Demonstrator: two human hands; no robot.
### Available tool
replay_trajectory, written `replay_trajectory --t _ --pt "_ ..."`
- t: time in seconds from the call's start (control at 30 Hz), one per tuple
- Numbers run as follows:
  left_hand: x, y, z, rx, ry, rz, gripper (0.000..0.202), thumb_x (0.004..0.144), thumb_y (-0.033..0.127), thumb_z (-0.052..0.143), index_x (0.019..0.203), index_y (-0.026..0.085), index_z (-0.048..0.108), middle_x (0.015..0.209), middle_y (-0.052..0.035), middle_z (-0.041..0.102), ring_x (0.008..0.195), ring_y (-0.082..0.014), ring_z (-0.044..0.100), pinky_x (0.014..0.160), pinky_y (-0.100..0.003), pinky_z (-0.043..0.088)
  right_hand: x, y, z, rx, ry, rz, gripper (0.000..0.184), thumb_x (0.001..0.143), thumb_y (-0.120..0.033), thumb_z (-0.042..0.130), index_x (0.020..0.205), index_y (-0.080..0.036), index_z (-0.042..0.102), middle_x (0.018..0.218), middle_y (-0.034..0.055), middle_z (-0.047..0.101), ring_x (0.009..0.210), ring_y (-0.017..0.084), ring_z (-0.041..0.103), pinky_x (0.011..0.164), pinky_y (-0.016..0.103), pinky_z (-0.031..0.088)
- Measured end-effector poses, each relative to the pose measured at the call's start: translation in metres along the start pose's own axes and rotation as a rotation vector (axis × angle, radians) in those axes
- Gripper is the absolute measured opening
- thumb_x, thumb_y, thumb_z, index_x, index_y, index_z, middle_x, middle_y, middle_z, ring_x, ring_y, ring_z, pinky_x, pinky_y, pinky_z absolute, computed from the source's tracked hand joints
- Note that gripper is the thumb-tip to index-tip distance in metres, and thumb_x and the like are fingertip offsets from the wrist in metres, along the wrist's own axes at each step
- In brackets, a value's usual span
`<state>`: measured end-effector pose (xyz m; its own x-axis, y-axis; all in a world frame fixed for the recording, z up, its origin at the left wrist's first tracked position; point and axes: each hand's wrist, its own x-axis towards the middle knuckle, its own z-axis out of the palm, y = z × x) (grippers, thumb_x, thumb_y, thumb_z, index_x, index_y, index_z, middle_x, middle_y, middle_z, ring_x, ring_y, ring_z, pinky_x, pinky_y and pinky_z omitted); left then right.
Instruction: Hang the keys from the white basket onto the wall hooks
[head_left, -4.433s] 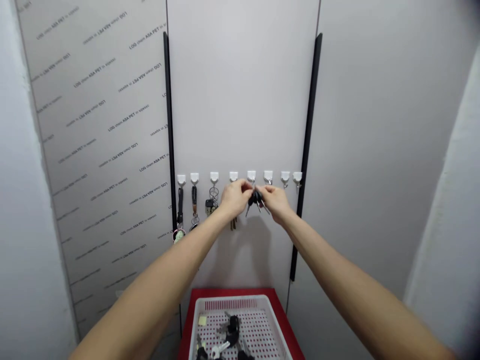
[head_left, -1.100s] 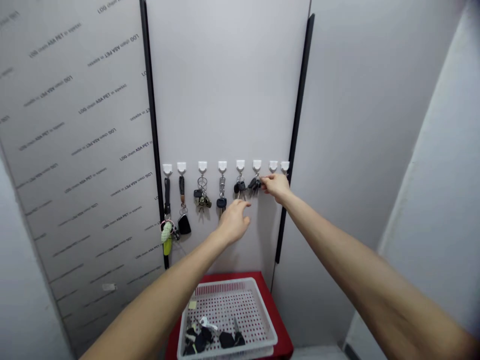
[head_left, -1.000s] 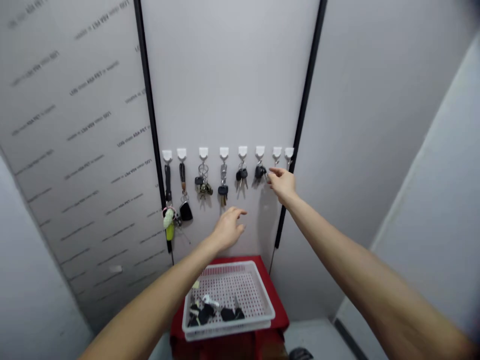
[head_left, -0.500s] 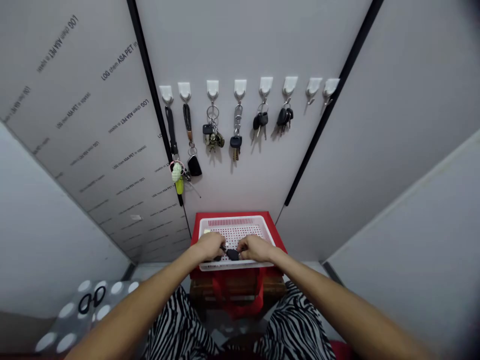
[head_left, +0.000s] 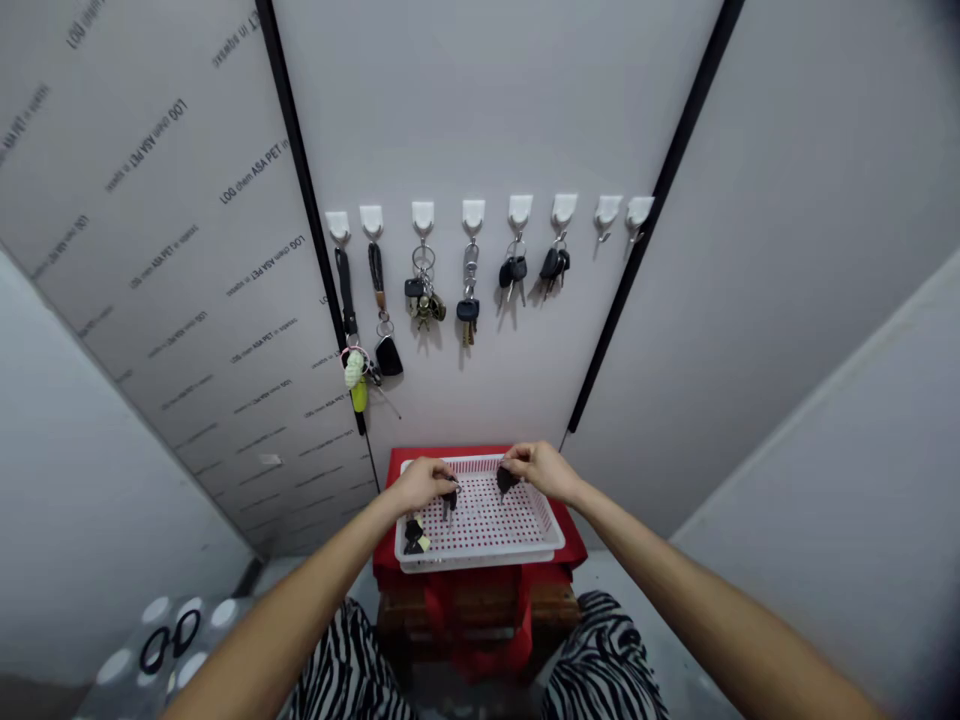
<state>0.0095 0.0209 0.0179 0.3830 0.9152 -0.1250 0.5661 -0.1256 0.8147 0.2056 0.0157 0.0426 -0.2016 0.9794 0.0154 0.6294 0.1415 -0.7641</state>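
On the left, small black things lie in a corner of the white basket. Next, the left hand pinches some dark keys — fingers closed on them, over the basket. Then the right hand pinches a black key near the back of the basket — its tip points down. Farthest right, a white hook sits on the wall.

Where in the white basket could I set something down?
The basket floor is bare at front centre and right, bordered by the front rim and right wall. Crowded: front left corner, with black items; farther back, left hand and right hand hold keys.
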Motion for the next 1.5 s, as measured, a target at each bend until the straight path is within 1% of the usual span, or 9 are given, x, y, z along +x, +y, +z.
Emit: replay_trajectory --t 0.17,0.4,0.53,0.67,0.9,1.07,1.13,1.3,1.5 --pt "0.004 0.014 0.007 -0.042 -0.015 0.043 0.014 0.055 0.013 0.047 0.067 0.01 0.054 0.051 0.0036 0.048 0.051 -0.0068 0.043 0.051 -0.017 0.034 0.001 -0.018 -0.032 0.234 0.049 0.064 0.011 0.058 -0.023 0.048 0.056 -0.013 0.05 0.041 -0.0049 0.045 0.038 0.005 0.04 0.041 0.018 0.033" --pt "0.007 0.036 0.015 -0.018 -0.016 0.097 0.016 0.056 0.014 0.045 0.069 0.01 0.053 0.049 0.0049 0.042 0.048 -0.0058 0.037 0.047 -0.017 0.029 0.008 -0.073 -0.125 0.46 0.354 -0.086 0.009 0.058 -0.021 0.051 0.06 -0.012 0.049 0.042 -0.0042 0.048 0.038 0.004 0.044 0.042 0.017 0.038" --pt "0.0 0.031 0.022 0.051 -0.011 0.037 0.018 0.054 0.011 0.043 0.069 0.011 0.053 0.052 0.0045 0.043 0.05 -0.0063 0.037 0.048 -0.016 0.029 0.012 -0.11 -0.171 0.521 0.562 -0.205 0.003 0.06 -0.015 0.051 0.06 -0.011 0.05 0.043 -0.0038 0.048 0.039 0.003 0.045 0.041 0.015 0.04" --pt "-0.009 0.015 0.032 0.183 0.052 -0.028 0.025 0.051 0.009 0.042 0.073 0.012 0.053 0.067 0.0006 0.051 0.064 -0.0098 0.043 0.058 -0.018 0.032 0.023 -0.131 -0.197 0.557 0.727 -0.222 0.006 0.063 -0.011 0.048 0.057 -0.012 0.048 0.042 -0.004 0.046 0.038 0.003 0.045 0.038 0.013 0.039" --pt "-0.012 0.0 0.048 0.317 0.074 0.025 0.038 0.05 0.006 0.038 0.083 0.015 0.053 0.091 -0.0021 0.052 0.085 -0.0135 0.042 0.075 -0.02 0.028 0.051 -0.127 -0.207 0.551 0.83 -0.141 0.011 0.065 -0.007 0.045 0.055 -0.012 0.045 0.04 -0.0041 0.044 0.035 0.003 0.044 0.034 0.014 0.04" --pt "-0.007 0.0 0.051 0.298 0.113 -0.031 0.048 0.054 0.006 0.037 0.1 0.014 0.045 0.094 -0.004 0.052 0.087 -0.0134 0.044 0.077 -0.02 0.028 0.055 -0.122 -0.208 0.527 0.853 -0.166 0.009 0.064 -0.009 0.045 0.055 -0.012 0.046 0.039 -0.0045 0.044 0.034 0.003 0.044 0.035 0.014 0.04" --pt "-0.005 0.001 0.053 0.314 0.116 -0.024 0.045 0.055 0.006 0.036 0.097 0.015 0.048 0.091 -0.0036 0.054 0.085 -0.0135 0.045 0.077 -0.021 0.029 0.055 -0.123 -0.209 0.51 0.852 -0.185 0.007 0.064 -0.01 0.047 0.057 -0.012 0.048 0.04 -0.0045 0.045 0.035 0.003 0.044 0.037 0.014 0.041" --pt "-0.002 0.008 0.059 0.342 0.104 -0.016 0.029 0.058 0.01 0.035 0.072 0.017 0.059 0.078 -0.002 0.057 0.078 -0.0133 0.048 0.07 -0.021 0.031 0.061 -0.123 -0.208 0.382 0.885 -0.173 0.005 0.062 -0.015 0.048 0.061 -0.013 0.052 0.043 -0.0036 0.047 0.04 0.005 0.047 0.041 0.016 0.042" --pt "-0.001 0.004 0.059 0.332 0.091 0.003 0.026 0.057 0.01 0.035 0.068 0.015 0.058 0.071 -0.0013 0.058 0.071 -0.0116 0.048 0.064 -0.019 0.033 0.064 -0.1 -0.199 0.296 0.899 -0.112 0.011 0.06 -0.017 0.045 0.061 -0.012 0.055 0.046 0.0003 0.052 0.043 0.009 0.05 0.046 0.021 0.042"
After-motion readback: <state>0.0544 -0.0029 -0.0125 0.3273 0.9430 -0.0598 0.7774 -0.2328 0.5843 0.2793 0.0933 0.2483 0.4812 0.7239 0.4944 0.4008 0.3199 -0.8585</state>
